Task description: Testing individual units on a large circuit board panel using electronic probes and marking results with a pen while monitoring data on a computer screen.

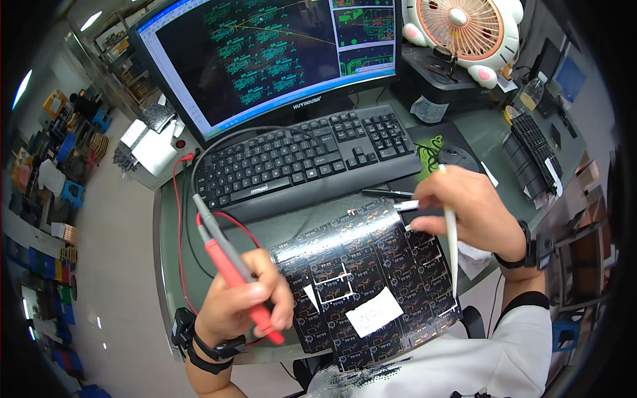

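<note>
My left hand (247, 296) is closed round a red test probe (229, 264) and a grey test probe (213, 229) lying side by side, their leads looping up and back. Just right of that hand a black printed circuit board panel (371, 266) slants at the table's near edge, close against my body. A white paper slip (375, 312) rests on the panel. Over its far right corner, my right hand (464, 205) grips a slim white pen-like stick (452, 249) pointing down. Its thumb and forefinger are close to a small white strip (406, 205); whether they touch it I cannot tell.
A black keyboard (305, 159) lies beyond the panel, before a monitor (265, 60) with a circuit layout. A mouse (458, 158) sits on a dark mat to its right. Further off stand a cat-shaped fan (458, 33) and a bottle (533, 91). Crumpled paper (472, 260) lies at right.
</note>
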Tool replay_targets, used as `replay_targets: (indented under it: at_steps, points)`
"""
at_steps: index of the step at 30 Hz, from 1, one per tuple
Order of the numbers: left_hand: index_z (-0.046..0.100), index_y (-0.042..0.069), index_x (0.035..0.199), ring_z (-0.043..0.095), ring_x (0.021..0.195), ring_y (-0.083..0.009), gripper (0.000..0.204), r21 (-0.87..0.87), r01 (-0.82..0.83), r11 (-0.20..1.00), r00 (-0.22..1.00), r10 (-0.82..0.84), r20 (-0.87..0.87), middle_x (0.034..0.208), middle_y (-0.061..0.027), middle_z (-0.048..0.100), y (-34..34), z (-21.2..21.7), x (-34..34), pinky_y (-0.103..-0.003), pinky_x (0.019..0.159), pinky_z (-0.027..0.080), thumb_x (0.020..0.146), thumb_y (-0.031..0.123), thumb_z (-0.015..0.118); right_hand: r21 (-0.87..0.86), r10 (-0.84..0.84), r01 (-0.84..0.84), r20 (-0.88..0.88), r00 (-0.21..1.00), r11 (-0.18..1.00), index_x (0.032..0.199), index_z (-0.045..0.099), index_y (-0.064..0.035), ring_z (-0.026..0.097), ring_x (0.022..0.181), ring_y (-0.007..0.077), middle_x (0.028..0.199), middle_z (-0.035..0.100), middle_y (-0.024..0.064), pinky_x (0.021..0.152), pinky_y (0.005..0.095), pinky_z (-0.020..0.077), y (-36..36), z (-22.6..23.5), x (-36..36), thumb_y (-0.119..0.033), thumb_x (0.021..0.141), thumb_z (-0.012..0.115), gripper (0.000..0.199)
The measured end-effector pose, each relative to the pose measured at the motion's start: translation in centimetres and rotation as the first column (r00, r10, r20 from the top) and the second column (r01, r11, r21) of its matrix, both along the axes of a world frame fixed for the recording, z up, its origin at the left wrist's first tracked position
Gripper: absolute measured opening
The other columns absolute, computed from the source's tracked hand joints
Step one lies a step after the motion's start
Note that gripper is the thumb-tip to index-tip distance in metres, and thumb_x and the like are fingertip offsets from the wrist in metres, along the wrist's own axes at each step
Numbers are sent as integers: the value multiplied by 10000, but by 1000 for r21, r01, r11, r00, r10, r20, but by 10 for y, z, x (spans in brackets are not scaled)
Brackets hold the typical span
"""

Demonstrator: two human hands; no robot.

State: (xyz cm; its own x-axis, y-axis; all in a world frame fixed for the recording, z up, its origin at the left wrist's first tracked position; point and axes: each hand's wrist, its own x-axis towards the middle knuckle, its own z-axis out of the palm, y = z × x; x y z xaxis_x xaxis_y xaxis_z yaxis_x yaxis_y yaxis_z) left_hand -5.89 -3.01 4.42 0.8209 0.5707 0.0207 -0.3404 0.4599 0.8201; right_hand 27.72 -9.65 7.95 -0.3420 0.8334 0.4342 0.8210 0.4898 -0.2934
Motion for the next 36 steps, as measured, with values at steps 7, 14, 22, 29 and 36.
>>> replay_targets:
  at_steps: [7, 14, 22, 29, 36]
  points:
    - [689, -99, 942, 653, 997, -425, 691, 595, 262, 760, 922, -379, 77, 934, -279, 689, 10, -4, 13, -509, 1029, 386, 1001, 410, 226, -554, -176, -31, -316, 932, 832, 939, 560, -31, 582, 621, 167, 693, 580, 47, 580, 273, 447, -8, -13, 19, -147, 770, 792, 309]
    - [676, -70, 1006, 599, 1178, -321, 607, 769, 397, 502, 904, -357, -234, 1117, -184, 679, -3, -5, 16, -401, 1073, 348, 937, 388, 284, -453, -77, 27, -92, 993, 891, 878, 553, -40, 601, 583, 215, 650, 583, 47, 554, 321, 451, 15, -16, 14, -231, 814, 765, 292]
    - [652, -26, 1003, 627, 1035, -272, 466, 871, 224, 437, 960, -252, -121, 1008, -131, 677, -5, -3, 28, -383, 941, 439, 923, 334, 368, -406, -49, -98, -338, 940, 909, 818, 531, -52, 506, 522, 167, 631, 524, 45, 512, 272, 385, 25, -13, 11, -203, 822, 756, 272]
    - [658, -31, 1076, 558, 1240, -278, 568, 857, 401, 323, 905, -286, -316, 1202, -143, 652, -4, 1, 22, -402, 1075, 366, 953, 381, 287, -159, 75, -125, -287, 955, 979, 1102, 613, -24, 591, 695, 250, 758, 608, 82, 626, 369, 470, 25, -5, -14, -317, 853, 690, 393]
    - [625, 9, 1119, 561, 1230, -254, 347, 889, 349, 296, 929, -237, -286, 1228, -91, 631, -8, -6, 18, -422, 1052, 420, 934, 260, 472, -312, 313, -566, -588, 746, 763, 1047, 604, -21, 593, 708, 266, 789, 565, 94, 608, 365, 493, -5, -5, -60, -109, 869, 621, 200]
